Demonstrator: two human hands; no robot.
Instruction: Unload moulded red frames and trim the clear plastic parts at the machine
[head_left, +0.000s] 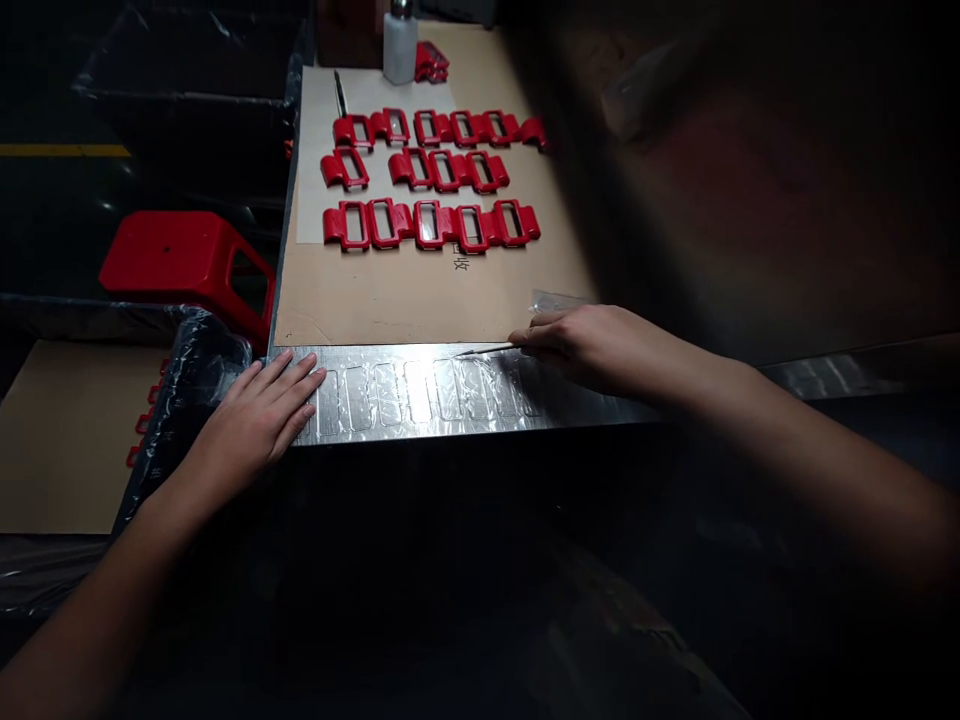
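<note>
My left hand [262,405] lies flat with its fingers stretched out, pressing on the left end of a shiny sheet [390,410]. Rows of rounded rectangular outlines show across this sheet, along the front edge of the table. At the sheet's right part, my right hand [574,340] is closed around a thin pointed tool [487,349]. Its tip points left, close to the sheet's upper edge; whether it touches cannot be made out. Beyond the hands, several red plastic frames [427,224] with rectangular windows and curved tabs lie in three rows on cardboard [360,300].
A white bottle [400,48] stands at the back beside stacked red parts [431,62]. Near it lies a dark slim tool [340,92]. To the left are a red stool [169,250] and a plastic-wrapped bin [180,380] holding cardboard and red parts.
</note>
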